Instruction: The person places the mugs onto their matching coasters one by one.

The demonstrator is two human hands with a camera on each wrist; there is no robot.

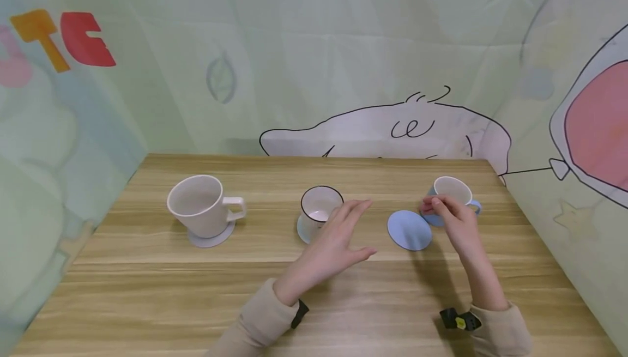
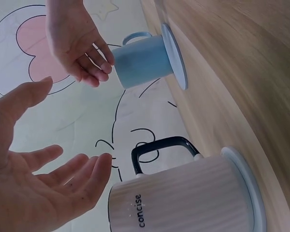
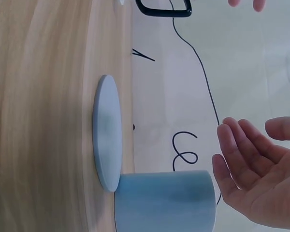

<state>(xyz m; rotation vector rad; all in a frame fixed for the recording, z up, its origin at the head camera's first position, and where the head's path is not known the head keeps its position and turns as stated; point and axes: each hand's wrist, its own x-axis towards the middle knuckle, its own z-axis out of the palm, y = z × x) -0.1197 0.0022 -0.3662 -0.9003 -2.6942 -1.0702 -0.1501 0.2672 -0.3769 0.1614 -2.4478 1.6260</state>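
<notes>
My left hand (image 1: 331,245) hovers beside a white mug with a black rim and black handle (image 2: 183,198), fingers spread and holding nothing. That mug bears the word "concise" and stands on a light blue coaster (image 1: 303,230). Over at the right, my right hand (image 1: 453,221) is raised in front of a light blue mug (image 3: 164,200), its fingers loosely bent around nothing. Another blue coaster (image 1: 409,230) lies bare right beside the blue mug's base. In the head view, the right hand hides part of the blue mug.
A larger white mug (image 1: 198,204) sits on a pale grey coaster (image 1: 211,238) at the left, its handle pointing right. All stand on a wood-grain table (image 1: 162,297). Printed cloth walls (image 1: 294,73) rise behind the table and along its sides.
</notes>
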